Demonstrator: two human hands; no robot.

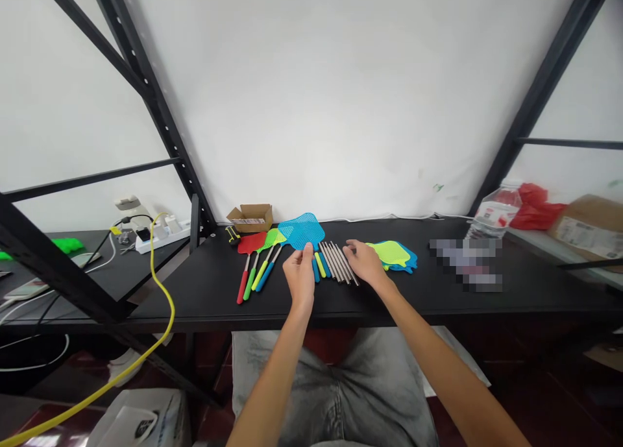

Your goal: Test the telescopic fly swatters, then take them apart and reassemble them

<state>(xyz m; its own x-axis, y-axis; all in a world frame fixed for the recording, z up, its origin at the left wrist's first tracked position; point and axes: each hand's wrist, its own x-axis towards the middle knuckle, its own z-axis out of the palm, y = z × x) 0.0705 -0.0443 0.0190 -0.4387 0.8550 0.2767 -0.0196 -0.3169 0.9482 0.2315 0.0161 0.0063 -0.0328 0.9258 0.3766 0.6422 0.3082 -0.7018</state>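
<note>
My left hand (298,279) is closed, thumb and fingers pinching the lower edge of a blue fly swatter head (311,226) with a mesh face. My right hand (364,261) has its fingers curled at the upper end of the rightmost metal rod (351,270), beside a row of several similar rods (335,263). Short blue and yellow-green handle grips (320,265) lie between the hands. Assembled fly swatters stand in a fan to the left: a red one (243,285), a green one (253,275), a yellow-green one (263,268) and a blue one (267,273).
Loose yellow-green and blue swatter heads (392,255) are stacked to the right. An open cardboard box (256,218) is at the back left. A plastic bottle (496,207), a red bag (535,207) and a carton (591,229) stand at the right. A yellow cable (168,298) hangs at the left.
</note>
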